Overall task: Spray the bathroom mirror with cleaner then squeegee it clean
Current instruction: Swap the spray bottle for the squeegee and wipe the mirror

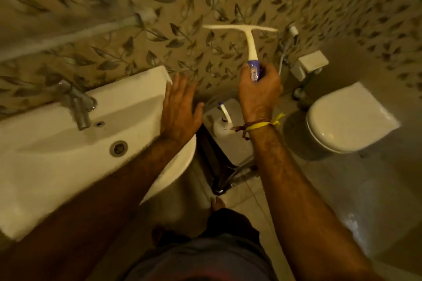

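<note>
My right hand (259,92) grips the purple handle of a white T-shaped squeegee (245,34), held upright in front of the leaf-patterned wall tiles with its blade level at the top. My left hand (179,109) is open, fingers spread, palm down over the right rim of the white sink (57,159). A white spray bottle (222,124) with a blue-tipped nozzle stands on a small white stand (237,146) below and between my hands. The mirror is out of view.
A metal tap (78,107) sits at the back of the sink. A white toilet (349,118) with closed lid stands at right, with a white holder (309,63) and a hose sprayer (292,31) on the wall. A blurred shelf or pipe (91,27) runs upper left. My foot (217,203) rests on the tiled floor.
</note>
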`<state>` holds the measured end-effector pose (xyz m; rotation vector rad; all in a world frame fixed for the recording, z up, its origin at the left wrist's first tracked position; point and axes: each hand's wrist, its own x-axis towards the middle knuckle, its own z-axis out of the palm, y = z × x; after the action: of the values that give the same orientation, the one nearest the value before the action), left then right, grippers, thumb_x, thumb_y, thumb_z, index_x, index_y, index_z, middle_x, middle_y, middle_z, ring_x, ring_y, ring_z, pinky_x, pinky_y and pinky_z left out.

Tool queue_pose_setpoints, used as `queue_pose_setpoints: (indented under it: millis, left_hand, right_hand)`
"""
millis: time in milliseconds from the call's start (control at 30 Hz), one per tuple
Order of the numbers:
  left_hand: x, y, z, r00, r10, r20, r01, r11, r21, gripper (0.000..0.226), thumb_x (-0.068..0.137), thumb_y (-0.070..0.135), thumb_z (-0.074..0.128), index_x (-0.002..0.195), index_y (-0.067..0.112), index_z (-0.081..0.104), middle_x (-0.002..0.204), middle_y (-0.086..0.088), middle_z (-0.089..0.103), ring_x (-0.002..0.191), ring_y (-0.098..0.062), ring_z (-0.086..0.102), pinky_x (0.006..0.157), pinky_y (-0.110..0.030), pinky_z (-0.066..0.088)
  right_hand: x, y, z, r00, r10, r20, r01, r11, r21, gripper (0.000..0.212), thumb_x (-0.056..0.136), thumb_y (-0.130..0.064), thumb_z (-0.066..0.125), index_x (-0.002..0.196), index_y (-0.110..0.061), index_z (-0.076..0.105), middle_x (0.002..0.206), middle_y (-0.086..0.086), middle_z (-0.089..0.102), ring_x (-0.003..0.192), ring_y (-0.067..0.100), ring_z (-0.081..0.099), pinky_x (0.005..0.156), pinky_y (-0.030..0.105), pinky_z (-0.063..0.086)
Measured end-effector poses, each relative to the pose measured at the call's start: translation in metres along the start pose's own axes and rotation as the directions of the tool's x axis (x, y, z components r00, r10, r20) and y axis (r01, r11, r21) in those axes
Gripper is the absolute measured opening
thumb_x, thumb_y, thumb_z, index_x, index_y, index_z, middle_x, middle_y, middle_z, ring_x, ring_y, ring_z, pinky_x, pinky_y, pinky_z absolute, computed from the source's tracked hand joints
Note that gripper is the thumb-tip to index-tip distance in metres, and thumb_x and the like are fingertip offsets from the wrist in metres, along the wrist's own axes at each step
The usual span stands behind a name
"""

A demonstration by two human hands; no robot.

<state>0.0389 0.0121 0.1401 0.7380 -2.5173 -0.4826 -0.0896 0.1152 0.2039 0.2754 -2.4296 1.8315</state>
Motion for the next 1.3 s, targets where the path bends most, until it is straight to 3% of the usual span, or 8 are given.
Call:
queue_pose_setpoints:
  millis: [100,300,500,667,800,933,1067,1300]
  left_hand:
    - [0.006,0.005,-0.068,0.937,0.149,-0.315,-0.152,0.988,0.017,0.052,0.092,0.014,0.065,0.142,0.002,0.054,0.153,-0.018,0.047,0.148,-0.033,0.037,0.123,-0.057,0.022]
    - [0.026,-0.03,-0.225,0.677,0.186,-0.713,-0.11,0.982,0.152,0.05,0.087,0.016,0.068,0.134,0.0,0.06,0.138,-0.02,0.058,0.13,-0.037,0.055,0.108,-0.052,0.043]
    - [0.048,-0.087,-0.387,0.444,0.284,-0.85,-0.02,0.951,0.307,0.052,0.088,0.016,0.068,0.135,-0.002,0.057,0.148,-0.026,0.047,0.141,-0.043,0.042,0.117,-0.051,0.035]
    - [0.065,-0.132,-0.513,0.334,0.274,-0.902,0.088,0.943,0.32,0.053,0.093,0.022,0.062,0.141,0.001,0.052,0.156,-0.02,0.04,0.149,-0.036,0.033,0.122,-0.046,0.03]
    - [0.088,-0.16,-0.573,0.344,0.315,-0.884,0.145,0.913,0.382,0.053,0.097,0.026,0.058,0.144,0.002,0.049,0.157,-0.018,0.04,0.15,-0.033,0.032,0.122,-0.045,0.03]
    - [0.124,-0.177,-0.612,0.366,0.29,-0.885,0.173,0.913,0.37,0.055,0.099,0.029,0.053,0.148,0.005,0.045,0.159,-0.014,0.039,0.15,-0.028,0.031,0.123,-0.043,0.03]
    - [0.164,-0.202,-0.644,0.413,0.307,-0.857,0.157,0.903,0.399,0.061,0.101,0.037,0.045,0.154,0.009,0.036,0.163,-0.011,0.032,0.153,-0.026,0.025,0.124,-0.046,0.027]
    - [0.204,-0.246,-0.648,0.281,0.414,-0.866,0.068,0.891,0.449,0.068,0.101,0.046,0.034,0.156,0.006,0.033,0.165,-0.01,0.029,0.155,-0.022,0.022,0.128,-0.04,0.012]
  right_hand:
    - [-0.031,-0.073,0.018,0.988,-0.155,-0.027,0.157,0.975,0.157,0.017,0.088,-0.023,0.07,0.095,-0.008,0.066,0.075,0.0,0.061,0.062,0.012,0.055,0.056,0.018,0.044]
    - [-0.097,-0.207,0.066,0.911,-0.412,0.025,0.357,0.815,0.457,0.018,0.087,-0.013,0.071,0.1,-0.001,0.065,0.073,-0.018,0.05,0.057,-0.004,0.051,0.057,0.009,0.044]
    - [-0.148,-0.306,0.103,0.77,-0.635,0.068,0.497,0.663,0.56,0.021,0.09,-0.018,0.069,0.105,-0.005,0.064,0.079,-0.009,0.058,0.066,0.005,0.055,0.062,0.022,0.051]
    - [-0.159,-0.366,0.129,0.649,-0.76,0.024,0.576,0.512,0.636,0.02,0.095,-0.022,0.062,0.114,-0.016,0.062,0.088,0.0,0.066,0.072,0.016,0.065,0.066,0.035,0.057]
    - [-0.153,-0.429,0.149,0.544,-0.838,-0.047,0.666,0.396,0.633,0.024,0.097,-0.021,0.059,0.119,-0.012,0.053,0.091,-0.005,0.061,0.073,0.001,0.061,0.061,0.01,0.049]
    - [-0.152,-0.501,0.178,0.403,-0.913,-0.067,0.734,0.278,0.62,0.03,0.099,-0.024,0.054,0.126,-0.019,0.044,0.101,0.003,0.065,0.08,0.009,0.066,0.066,0.024,0.059]
    - [-0.149,-0.565,0.207,0.254,-0.955,-0.151,0.878,0.162,0.45,0.049,0.102,-0.026,0.048,0.149,-0.026,0.036,0.097,-0.001,0.055,0.075,0.008,0.054,0.062,0.013,0.042]
    - [-0.144,-0.595,0.269,0.227,-0.955,-0.193,0.932,0.155,0.326,0.054,0.104,-0.029,0.042,0.155,-0.032,0.026,0.087,0.002,0.045,0.057,0.002,0.033,0.048,0.017,0.027]
